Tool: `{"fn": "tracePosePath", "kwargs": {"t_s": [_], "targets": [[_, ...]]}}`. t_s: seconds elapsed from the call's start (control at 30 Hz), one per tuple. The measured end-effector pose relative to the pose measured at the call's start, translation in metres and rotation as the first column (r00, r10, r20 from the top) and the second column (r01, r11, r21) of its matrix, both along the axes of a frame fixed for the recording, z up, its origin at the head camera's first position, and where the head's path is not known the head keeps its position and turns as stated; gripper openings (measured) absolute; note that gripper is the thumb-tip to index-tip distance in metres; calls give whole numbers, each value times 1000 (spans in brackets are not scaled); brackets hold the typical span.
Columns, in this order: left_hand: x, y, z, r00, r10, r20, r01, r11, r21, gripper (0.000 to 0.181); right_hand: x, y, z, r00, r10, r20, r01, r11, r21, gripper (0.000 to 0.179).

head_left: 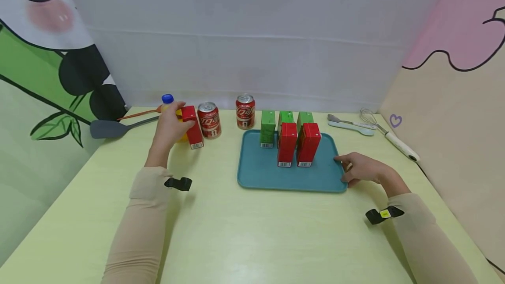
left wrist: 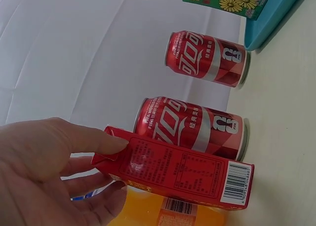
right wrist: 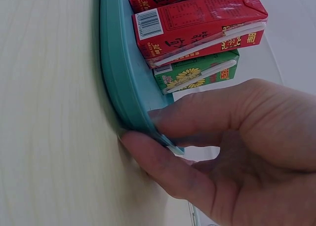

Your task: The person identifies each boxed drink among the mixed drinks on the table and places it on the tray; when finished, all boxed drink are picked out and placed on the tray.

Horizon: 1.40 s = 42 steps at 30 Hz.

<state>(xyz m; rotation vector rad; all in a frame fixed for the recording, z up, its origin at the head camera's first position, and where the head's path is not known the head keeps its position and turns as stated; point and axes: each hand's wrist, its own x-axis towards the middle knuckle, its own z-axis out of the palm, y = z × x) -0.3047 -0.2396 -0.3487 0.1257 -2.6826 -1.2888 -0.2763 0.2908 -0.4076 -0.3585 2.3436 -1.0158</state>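
My left hand (head_left: pixel 170 125) grips a red drink carton (head_left: pixel 195 131) near its top, thumb on one face and fingers on the other. In the left wrist view the barcode end of this carton (left wrist: pixel 197 175) points down toward the table. Right behind it stand a red cola can (head_left: pixel 210 122) and an orange drink bottle (left wrist: pixel 148 208) with a blue cap. At the right rim of a blue tray (head_left: pixel 256 176), my right hand (head_left: pixel 364 170) pinches the edge between thumb and fingers. On that tray stand two red cartons (head_left: pixel 287 146) in front and three green cartons (head_left: pixel 268 127) behind.
A second cola can (head_left: pixel 245 112) stands behind the tray's left corner. At the left lie a dark spatula (head_left: pixel 108 129) and an orange-handled utensil (head_left: pixel 138 114). A whisk (head_left: pixel 398 143) and small light-coloured utensils (head_left: pixel 353 127) lie at the back right, near the wall.
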Motion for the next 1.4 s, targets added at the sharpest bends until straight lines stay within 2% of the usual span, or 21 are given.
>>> {"fn": "tracePosePath", "kwargs": {"t_s": [0.33,0.47,0.57,0.67,0.77,0.93,1.03,1.17,1.3,1.4], "targets": [[2,-10,3,998,-29,52,29,1000,-4,78,1,0,0,1000,10,0,-10,1000,1,78],[7,-12,7,997,-36,61,39,998,-51,72,-1,0,-1,1000,8,4,-8,1000,4,78],[9,-14,9,996,-61,59,65,995,-80,64,-2,1,-1,1000,5,5,-5,1000,9,78],[10,-15,11,994,-98,54,102,992,-74,59,-1,1,-1,1000,7,0,-7,1000,7,78],[9,-15,9,988,-136,74,139,990,-37,62,2,1,-1,1000,-2,6,2,1000,5,78],[5,-18,3,969,-158,191,164,986,-18,79,5,4,0,1000,-13,11,12,1000,13,78],[3,-20,-2,955,-175,241,182,983,-6,76,3,4,1,1000,-8,4,8,1000,19,77],[1,-23,-7,944,-205,258,205,978,27,67,0,4,1,1000,-7,3,7,1000,23,77],[3,-26,-11,941,-215,261,220,975,8,67,-1,2,0,1000,-6,13,6,1000,10,78],[3,-27,-16,932,-225,286,235,972,-2,65,-1,1,-1,1000,-2,11,2,1000,2,78]]}}
